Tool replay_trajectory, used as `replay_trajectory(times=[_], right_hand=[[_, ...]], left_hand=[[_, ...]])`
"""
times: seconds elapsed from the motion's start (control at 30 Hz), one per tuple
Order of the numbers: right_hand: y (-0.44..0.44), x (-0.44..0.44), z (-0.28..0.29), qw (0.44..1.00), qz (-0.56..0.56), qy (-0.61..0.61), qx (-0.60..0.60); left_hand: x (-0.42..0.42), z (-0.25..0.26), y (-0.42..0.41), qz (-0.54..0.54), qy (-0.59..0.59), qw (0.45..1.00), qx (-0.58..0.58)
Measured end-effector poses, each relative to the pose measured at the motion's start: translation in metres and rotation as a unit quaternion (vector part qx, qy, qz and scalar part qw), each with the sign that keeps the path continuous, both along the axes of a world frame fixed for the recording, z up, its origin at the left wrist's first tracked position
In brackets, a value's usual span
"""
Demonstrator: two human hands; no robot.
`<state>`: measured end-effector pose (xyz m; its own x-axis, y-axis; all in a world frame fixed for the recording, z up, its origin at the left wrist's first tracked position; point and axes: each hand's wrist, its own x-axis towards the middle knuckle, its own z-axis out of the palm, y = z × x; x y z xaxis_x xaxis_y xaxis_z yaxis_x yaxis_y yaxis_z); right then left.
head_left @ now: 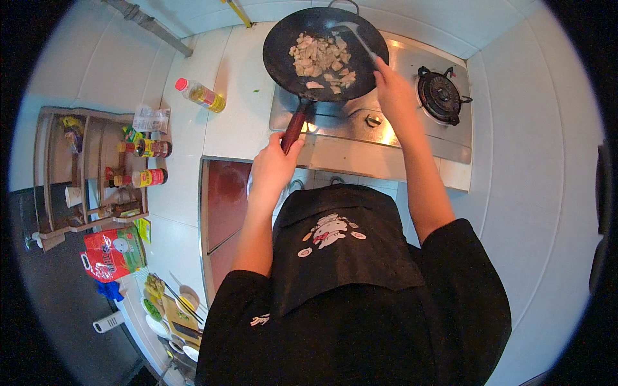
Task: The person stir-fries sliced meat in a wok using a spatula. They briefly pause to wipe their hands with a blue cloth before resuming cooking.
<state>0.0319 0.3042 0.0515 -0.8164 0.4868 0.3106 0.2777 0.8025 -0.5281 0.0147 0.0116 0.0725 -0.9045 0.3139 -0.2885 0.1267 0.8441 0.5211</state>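
Observation:
My left hand (276, 161) is closed around the dark red handle of a black wok (280, 62), which is over the left side of a steel gas hob (386, 123). Pieces of pale, cooked-looking meat (316, 58) lie in the wok, most of them bunched left of its middle. In my right hand (393, 87) is a metal spatula (359, 36); its blade is inside the wok near the far right wall, apart from most of the meat. The burner under the wok is hidden.
An oil bottle (205, 96) with a red cap stands left of the wok. Farther left, a rack (91, 169) holds sauce bottles (153, 148). A red and green bag (116, 253) and a cutting board (176, 313) with dishes around it are lower left. A bare burner (439, 95) is at right.

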Motion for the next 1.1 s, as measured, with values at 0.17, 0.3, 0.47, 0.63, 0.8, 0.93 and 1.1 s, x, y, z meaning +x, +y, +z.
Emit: replay_trajectory(times=[0.17,0.3,0.47,0.63,0.8,0.93,1.1], right_hand=[[-0.003,0.004,0.002,0.992,0.096,-0.033,-0.073],[-0.004,0.069,0.053,0.995,0.049,0.01,-0.091],[-0.009,0.105,0.072,0.995,0.04,-0.064,-0.061],[-0.019,0.104,0.081,0.995,0.059,-0.04,-0.066],[-0.023,0.121,0.108,0.99,0.083,-0.116,-0.005],[-0.025,0.086,0.044,0.973,0.124,-0.188,0.052],[-0.026,0.071,0.004,0.955,0.138,-0.257,0.061]], left_hand=[[0.017,0.012,0.004,0.044,0.029,0.998,-0.021],[0.028,0.004,0.001,0.052,0.063,0.996,-0.025],[0.027,0.004,0.007,0.053,0.07,0.996,-0.009],[0.031,0.006,0.007,0.056,0.067,0.996,-0.025],[0.037,0.0,0.007,0.064,0.077,0.995,-0.013],[0.039,0.0,0.01,0.063,0.077,0.995,-0.016],[0.043,-0.006,0.015,0.065,0.149,0.986,0.034]])
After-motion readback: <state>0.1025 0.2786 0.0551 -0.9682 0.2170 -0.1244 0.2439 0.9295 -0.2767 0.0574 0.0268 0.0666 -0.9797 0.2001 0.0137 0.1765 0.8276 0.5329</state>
